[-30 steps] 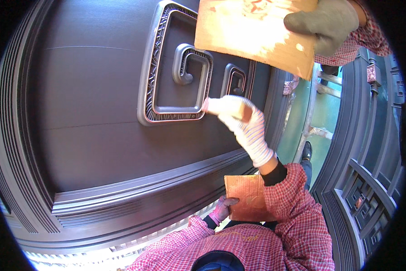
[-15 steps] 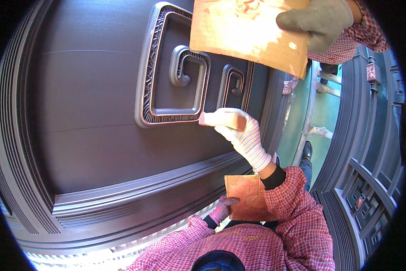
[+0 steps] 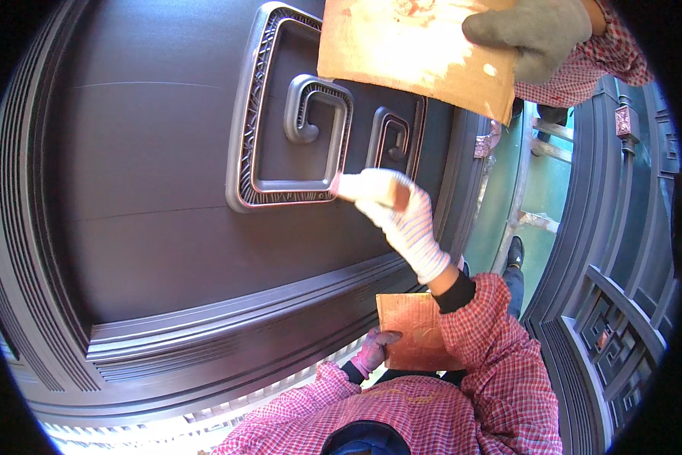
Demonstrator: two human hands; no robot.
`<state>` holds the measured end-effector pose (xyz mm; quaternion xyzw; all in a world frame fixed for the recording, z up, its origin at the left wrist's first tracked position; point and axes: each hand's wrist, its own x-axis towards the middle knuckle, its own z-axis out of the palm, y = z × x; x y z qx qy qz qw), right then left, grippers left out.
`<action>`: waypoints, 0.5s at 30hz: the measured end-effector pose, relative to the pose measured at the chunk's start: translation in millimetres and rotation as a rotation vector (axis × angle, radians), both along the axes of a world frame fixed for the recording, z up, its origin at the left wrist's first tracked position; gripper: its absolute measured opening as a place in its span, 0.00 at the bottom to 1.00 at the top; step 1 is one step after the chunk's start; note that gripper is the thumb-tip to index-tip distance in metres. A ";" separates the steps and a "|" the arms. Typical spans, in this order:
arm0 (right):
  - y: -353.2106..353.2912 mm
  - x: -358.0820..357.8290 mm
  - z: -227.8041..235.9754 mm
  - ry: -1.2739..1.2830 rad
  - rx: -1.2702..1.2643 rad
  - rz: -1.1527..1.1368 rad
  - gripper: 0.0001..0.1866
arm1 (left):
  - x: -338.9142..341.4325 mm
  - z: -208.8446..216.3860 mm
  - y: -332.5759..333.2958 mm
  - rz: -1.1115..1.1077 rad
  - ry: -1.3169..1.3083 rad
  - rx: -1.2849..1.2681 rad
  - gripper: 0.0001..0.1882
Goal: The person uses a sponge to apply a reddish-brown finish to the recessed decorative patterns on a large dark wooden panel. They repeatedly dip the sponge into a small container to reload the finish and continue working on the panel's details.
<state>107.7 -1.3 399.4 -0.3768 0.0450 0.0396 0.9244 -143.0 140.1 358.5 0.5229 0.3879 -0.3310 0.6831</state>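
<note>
My right hand (image 3: 413, 231), in a white striped glove, is closed round a paintbrush (image 3: 349, 186). Its pinkish bristle tip meets the lower right corner of a raised square spiral moulding (image 3: 291, 196) on a dark panel (image 3: 144, 167). Copper-pink lines show along parts of the moulding's edges. Lower down, my left hand (image 3: 373, 353), in a pinkish, stained glove, grips the left edge of a piece of cardboard (image 3: 415, 326) smeared with copper colour, thumb on top. The right hand is slightly blurred.
At the top right, a co-worker's grey-gloved hand (image 3: 538, 38) holds a paint-marked cardboard sheet (image 3: 401, 57) over part of the panel. A second spiral moulding (image 3: 390, 136) lies beyond. Metal ladder-like bars (image 3: 538, 221) and dark lattice framing (image 3: 610, 326) stand at right.
My right hand and the brush have shifted slightly up along the moulding's corner, and the brush has tilted. My left hand stays put; the co-worker's cardboard has moved up a little.
</note>
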 end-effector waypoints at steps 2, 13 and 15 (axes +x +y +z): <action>-1.4 -11.8 -0.6 -0.022 -0.049 0.059 0.19 | 1.0 -0.3 0.3 -0.001 -0.002 -0.011 0.16; 0.8 0.7 4.1 -0.058 -0.008 -0.057 0.17 | 7.6 11.8 -11.1 0.024 0.005 0.014 0.21; -6.9 -12.2 11.0 -0.059 -0.176 -0.032 0.17 | 12.4 17.1 -12.3 0.027 0.000 -0.016 0.21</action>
